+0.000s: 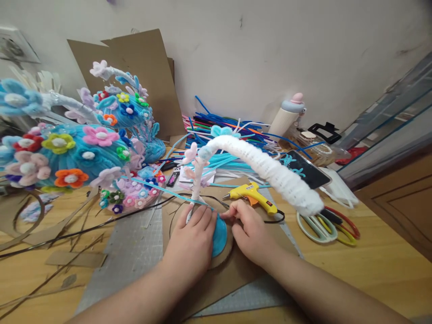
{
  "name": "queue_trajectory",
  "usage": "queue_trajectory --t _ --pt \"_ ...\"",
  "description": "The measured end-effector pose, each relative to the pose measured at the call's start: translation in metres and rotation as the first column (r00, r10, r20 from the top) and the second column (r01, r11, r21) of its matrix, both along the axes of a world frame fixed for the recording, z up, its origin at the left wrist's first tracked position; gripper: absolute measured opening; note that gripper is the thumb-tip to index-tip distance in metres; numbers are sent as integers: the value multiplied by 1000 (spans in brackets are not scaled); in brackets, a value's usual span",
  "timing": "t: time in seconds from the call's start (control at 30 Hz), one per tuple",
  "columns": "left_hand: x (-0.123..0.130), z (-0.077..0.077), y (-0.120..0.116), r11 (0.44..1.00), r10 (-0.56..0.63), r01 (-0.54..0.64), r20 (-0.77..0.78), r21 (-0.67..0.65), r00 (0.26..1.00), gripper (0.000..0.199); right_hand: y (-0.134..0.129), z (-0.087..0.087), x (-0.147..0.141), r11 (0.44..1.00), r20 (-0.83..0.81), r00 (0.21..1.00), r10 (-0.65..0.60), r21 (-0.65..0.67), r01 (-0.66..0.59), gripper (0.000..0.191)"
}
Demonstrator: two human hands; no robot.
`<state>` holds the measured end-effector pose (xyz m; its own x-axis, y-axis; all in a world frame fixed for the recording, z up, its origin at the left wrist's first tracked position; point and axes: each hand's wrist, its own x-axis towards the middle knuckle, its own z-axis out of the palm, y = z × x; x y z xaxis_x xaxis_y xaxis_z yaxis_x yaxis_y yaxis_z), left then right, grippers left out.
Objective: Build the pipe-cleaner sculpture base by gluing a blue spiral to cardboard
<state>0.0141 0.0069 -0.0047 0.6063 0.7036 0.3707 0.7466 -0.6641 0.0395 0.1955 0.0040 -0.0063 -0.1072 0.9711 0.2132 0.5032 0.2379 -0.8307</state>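
Observation:
A round cardboard base (221,259) carries a blue fuzzy patch (219,237) and a white wrapped stem that bends into a thick white arch (266,166) reaching to the right. My left hand (194,236) lies over the left part of the base, beside the foot of the stem, its fingers pressed together on the blue covering. At the right edge of the patch, my right hand (248,227) is closed, thumb and index finger pinching near a light-blue pipe cleaner (162,189) that stretches left. What exactly its fingertips hold is too small to tell.
A yellow glue gun (251,196) lies just behind my right hand. Scissors (315,228) and pliers rest farther right, near a phone (307,168). Flower-covered blue pieces (67,153) stand at left. Behind are loose pipe cleaners (229,130) and a bottle (286,118). A black cable crosses the table.

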Motion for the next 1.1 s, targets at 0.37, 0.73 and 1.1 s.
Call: queue_trajectory --t 0.37,0.73,1.1 --pt "0 3 -2 1000 19 -19 -7 -6 1000 37 8 1 2 993 -298 954 -33 -121 -3 15" --pt "-1 1 -1 1000 14 -14 -12 -9 1000 38 1 -3 1 996 -42 996 -79 35 81 22" --pt "1 1 0 1000 4 -4 6 -3 1000 37 2 -4 -3 995 68 998 1 101 -8 21"
